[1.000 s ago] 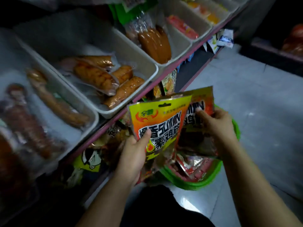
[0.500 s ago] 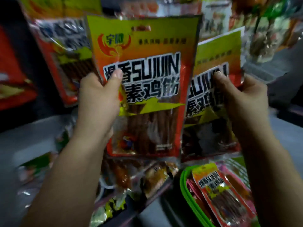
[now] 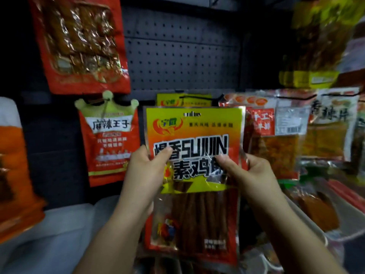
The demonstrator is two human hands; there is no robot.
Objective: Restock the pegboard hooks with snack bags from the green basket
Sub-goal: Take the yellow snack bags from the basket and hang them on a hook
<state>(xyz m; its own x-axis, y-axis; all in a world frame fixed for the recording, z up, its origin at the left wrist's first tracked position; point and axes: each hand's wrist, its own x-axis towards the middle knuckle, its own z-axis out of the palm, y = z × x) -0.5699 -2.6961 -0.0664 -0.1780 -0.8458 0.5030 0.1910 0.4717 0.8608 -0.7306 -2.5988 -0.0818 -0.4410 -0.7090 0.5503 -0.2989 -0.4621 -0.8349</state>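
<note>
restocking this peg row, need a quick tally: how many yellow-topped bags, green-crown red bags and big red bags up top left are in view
yellow-topped bags: 2, the held bag and a second bag showing behind its top edge
green-crown red bag: 1
big red bag, upper left: 1
total: 4

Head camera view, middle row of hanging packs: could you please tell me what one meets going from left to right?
Red pack with the green crown top → left hand → yellow and red SUJIJIN snack bag, held by both hands → right hand → clear pack with a red label → blurred pack of orange sheets.
</note>
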